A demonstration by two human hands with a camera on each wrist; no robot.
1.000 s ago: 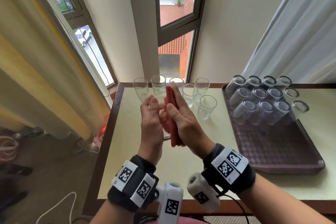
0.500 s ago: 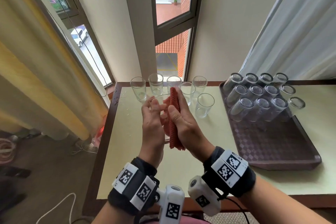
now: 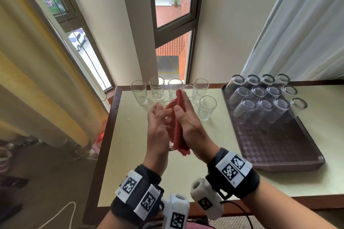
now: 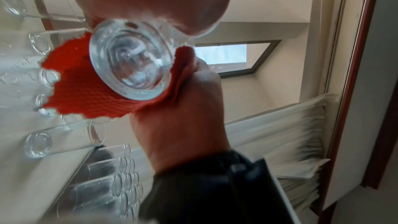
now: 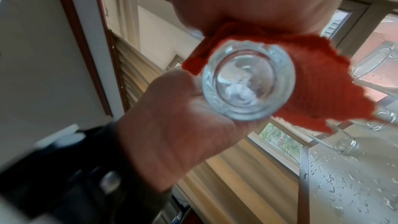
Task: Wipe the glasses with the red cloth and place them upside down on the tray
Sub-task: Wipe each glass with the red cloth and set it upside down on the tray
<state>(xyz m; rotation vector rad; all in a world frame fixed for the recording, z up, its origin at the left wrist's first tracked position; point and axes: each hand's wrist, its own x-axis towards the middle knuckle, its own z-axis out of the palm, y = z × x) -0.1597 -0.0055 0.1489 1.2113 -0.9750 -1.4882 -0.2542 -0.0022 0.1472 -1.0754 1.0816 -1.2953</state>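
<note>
My left hand (image 3: pixel 158 111) grips a clear glass (image 4: pixel 131 59) over the table's left half. My right hand (image 3: pixel 181 106) presses the red cloth (image 3: pixel 176 124) round the glass's side, thumb on the near face, fingers behind. In the head view only the glass's rim (image 3: pixel 160 103) shows between the hands. Both wrist views look at its thick base (image 5: pixel 247 81) with the cloth (image 5: pixel 323 83) wrapped beside it. Several glasses (image 3: pixel 260 106) stand upside down at the far end of the brown tray (image 3: pixel 279 145) on the right.
Several upright glasses (image 3: pixel 157 87) stand along the table's back edge, one (image 3: pixel 207 108) just right of my hands. The pale table (image 3: pixel 130 163) carries water drops (image 5: pixel 355 185). A window and curtains lie behind. The tray's near half is bare.
Both hands stay together at the same spot over the table. My right hand has slid the cloth a little round the glass. The head view has shifted slightly.
</note>
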